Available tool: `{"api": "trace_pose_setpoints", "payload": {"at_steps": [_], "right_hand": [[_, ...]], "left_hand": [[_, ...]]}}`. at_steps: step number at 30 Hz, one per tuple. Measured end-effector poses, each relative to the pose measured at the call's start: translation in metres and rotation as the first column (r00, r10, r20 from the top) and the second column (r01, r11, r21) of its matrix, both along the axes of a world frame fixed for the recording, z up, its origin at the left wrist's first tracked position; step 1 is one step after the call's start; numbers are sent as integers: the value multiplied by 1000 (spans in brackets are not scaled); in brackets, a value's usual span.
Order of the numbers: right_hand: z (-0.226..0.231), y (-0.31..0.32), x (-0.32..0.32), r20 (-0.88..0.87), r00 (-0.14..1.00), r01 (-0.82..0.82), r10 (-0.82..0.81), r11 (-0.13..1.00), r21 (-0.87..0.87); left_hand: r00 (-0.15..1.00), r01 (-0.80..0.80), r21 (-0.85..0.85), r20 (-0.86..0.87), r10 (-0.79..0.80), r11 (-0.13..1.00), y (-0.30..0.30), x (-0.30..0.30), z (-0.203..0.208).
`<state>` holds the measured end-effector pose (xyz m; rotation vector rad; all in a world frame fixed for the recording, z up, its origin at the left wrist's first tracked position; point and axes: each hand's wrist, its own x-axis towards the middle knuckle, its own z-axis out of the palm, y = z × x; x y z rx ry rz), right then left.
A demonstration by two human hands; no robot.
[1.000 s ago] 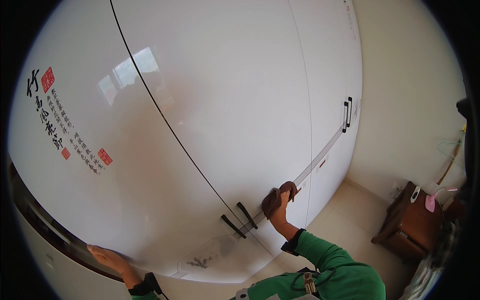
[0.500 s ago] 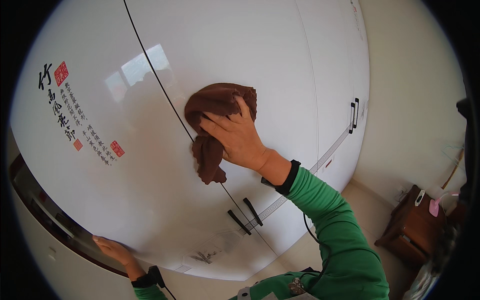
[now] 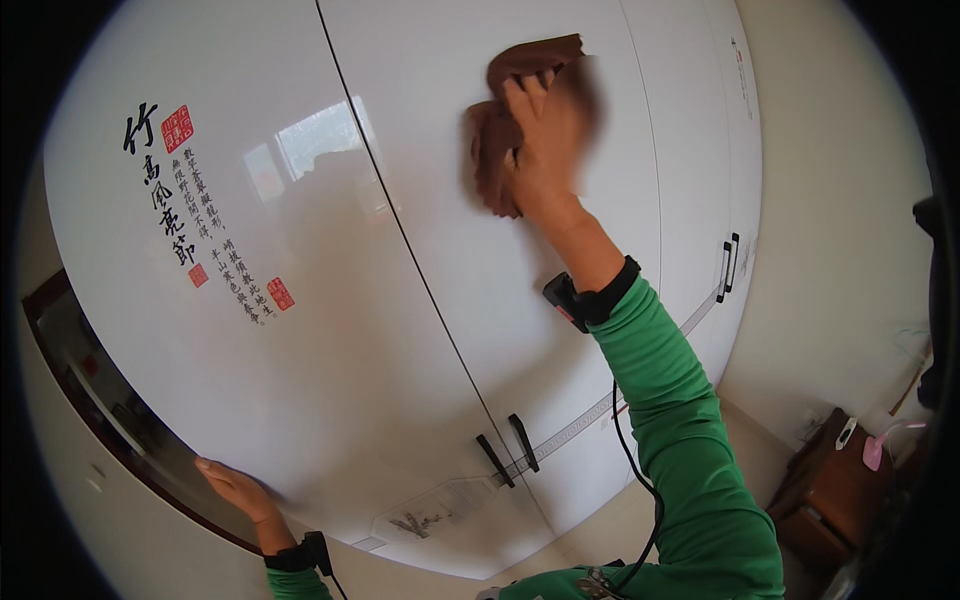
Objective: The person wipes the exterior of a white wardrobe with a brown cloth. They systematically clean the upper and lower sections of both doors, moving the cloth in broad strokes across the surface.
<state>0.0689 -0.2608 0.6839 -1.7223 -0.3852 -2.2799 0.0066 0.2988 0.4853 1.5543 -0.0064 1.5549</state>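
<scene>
A bunched dark brown cloth (image 3: 497,150) lies against the glossy white wardrobe door (image 3: 440,180), high up and right of the dark gap between two doors. My right hand (image 3: 548,135) presses on it from above, fingers curled into its folds and slightly blurred by motion. The arm in a green sleeve reaches up to it, with a black band and small device at the wrist. At the lower left, my left hand (image 3: 237,490) rests at the wardrobe's left edge with its fingers stretched out, holding nothing.
Black handles (image 3: 508,450) stick out from the doors at lower middle, and another pair (image 3: 728,268) farther right. A brown wooden cabinet (image 3: 830,490) stands at the right, carrying a pink lamp (image 3: 873,452). A black cable (image 3: 625,440) hangs along my right arm.
My right hand has carried the brown cloth up and right across the door, away from the door gap. The view has shifted slightly; my left hand stays at the edge.
</scene>
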Motion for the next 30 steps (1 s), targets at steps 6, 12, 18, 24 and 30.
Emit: {"api": "trace_pose_setpoints", "payload": {"at_steps": [6, 12, 18, 24, 30], "right_hand": [[-153, 104, -78, -449, 890, -291, -78, 661, -691], [-206, -30, -57, -372, 901, -123, -224, 690, -713], [-83, -129, -7, -280, 957, 146, -81, 964, 221], [-5, 21, -5, -23, 989, 147, -145, 983, 114], [-66, 187, -76, -286, 945, -290, 161, 818, -497]], "left_hand": [[1000, 32, 36, -1, -31, 999, -2, -6, -1], [1000, 8, 56, 17, -9, 998, 3, 0, -5], [1000, 1, 29, 6, -1, 1000, 1, 2, -7], [1000, 7, 18, 25, -7, 1000, -7, -2, -1], [999, 7, 135, 33, -11, 991, -2, -2, -1]]}}
